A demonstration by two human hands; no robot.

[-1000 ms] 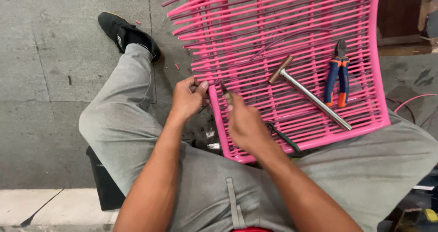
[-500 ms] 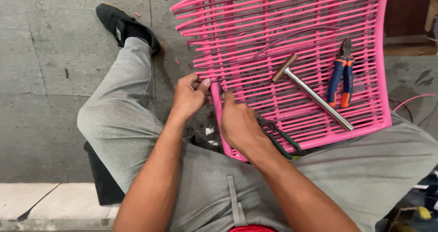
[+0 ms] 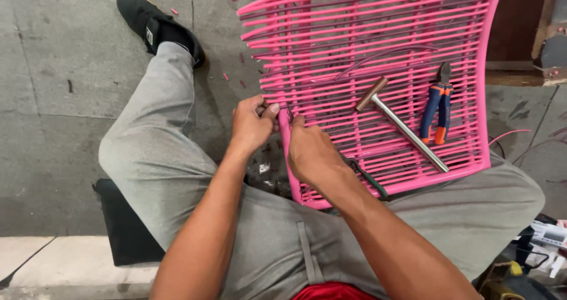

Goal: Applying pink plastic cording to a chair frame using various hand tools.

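Forearms low in the frame, reaching forward over grey-trousered legs [image 3: 177, 176], seated on a black stool [image 3: 124, 229]. Small white and yellow packages [image 3: 546, 241] at the lower right edge, partly cut off, boxy in shape, print too small to tell. Left hand [image 3: 251, 126] with fingers pinched shut on a cord end at the left rim of the pink woven chair panel [image 3: 378, 34]. Right hand [image 3: 310, 149] just beside, curled closed against the same rim, thumb pressing the pink edge; whether anything sits inside the grip cannot be told. Dark-handled tool [image 3: 369, 179] lying on the panel, touching the right wrist, partly hidden beneath. Further out on the weave, metal hammer [image 3: 401, 123] laid diagonally, blue and orange pliers [image 3: 436, 105] near, to the right. Panel resting across the lap, tilted away. Beyond, black shoe [image 3: 156, 25] on grey concrete floor [image 3: 59, 99], small pink offcuts [image 3: 227, 75] scattered near
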